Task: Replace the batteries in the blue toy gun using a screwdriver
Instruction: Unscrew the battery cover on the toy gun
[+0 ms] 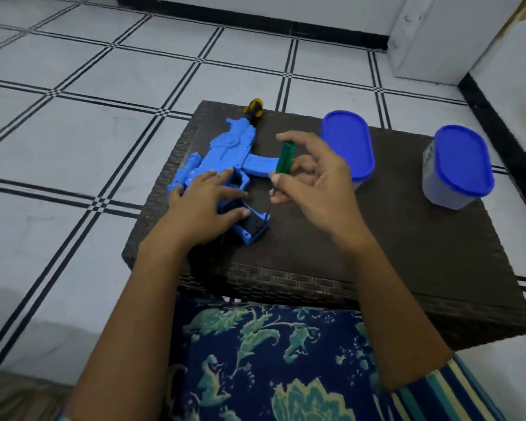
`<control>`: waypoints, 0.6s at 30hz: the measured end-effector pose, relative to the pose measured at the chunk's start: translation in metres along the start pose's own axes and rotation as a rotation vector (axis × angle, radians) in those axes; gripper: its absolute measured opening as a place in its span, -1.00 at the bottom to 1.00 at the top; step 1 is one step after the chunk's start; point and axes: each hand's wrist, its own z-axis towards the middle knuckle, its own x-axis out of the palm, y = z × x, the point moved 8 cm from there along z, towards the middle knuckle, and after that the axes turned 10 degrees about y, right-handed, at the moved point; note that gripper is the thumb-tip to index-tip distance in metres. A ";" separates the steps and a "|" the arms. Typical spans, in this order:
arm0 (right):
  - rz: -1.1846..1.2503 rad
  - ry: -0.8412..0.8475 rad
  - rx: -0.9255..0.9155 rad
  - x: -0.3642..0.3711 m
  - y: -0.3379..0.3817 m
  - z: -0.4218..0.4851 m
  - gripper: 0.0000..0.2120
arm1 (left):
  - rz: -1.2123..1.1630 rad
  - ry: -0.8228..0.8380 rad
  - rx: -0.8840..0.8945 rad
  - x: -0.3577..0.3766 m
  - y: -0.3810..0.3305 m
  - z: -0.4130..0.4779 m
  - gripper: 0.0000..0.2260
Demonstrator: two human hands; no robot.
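Centre frame: blue toy gun (225,153) is lying flat on the table (362,253). Left hand (204,205), fingers straight, is pressing it steady; right hand (313,183) is pinching the screwdriver (281,161) near-upright, tip at the grip, likely for its screw.

The toy gun (225,150) lies on the table (377,253). The left hand (204,205) rests on the gun's near end. Just right of the gun, the right hand (316,183) holds a screwdriver (281,161), its tip down at the gun's grip. A tool handle (253,108) lies behind the gun. Further right stands the near tub (348,144), and well beyond it the far tub (457,165).
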 end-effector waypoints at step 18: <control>-0.048 0.051 -0.073 0.014 0.009 -0.002 -0.58 | -0.175 0.069 -0.016 0.005 0.004 0.002 -0.65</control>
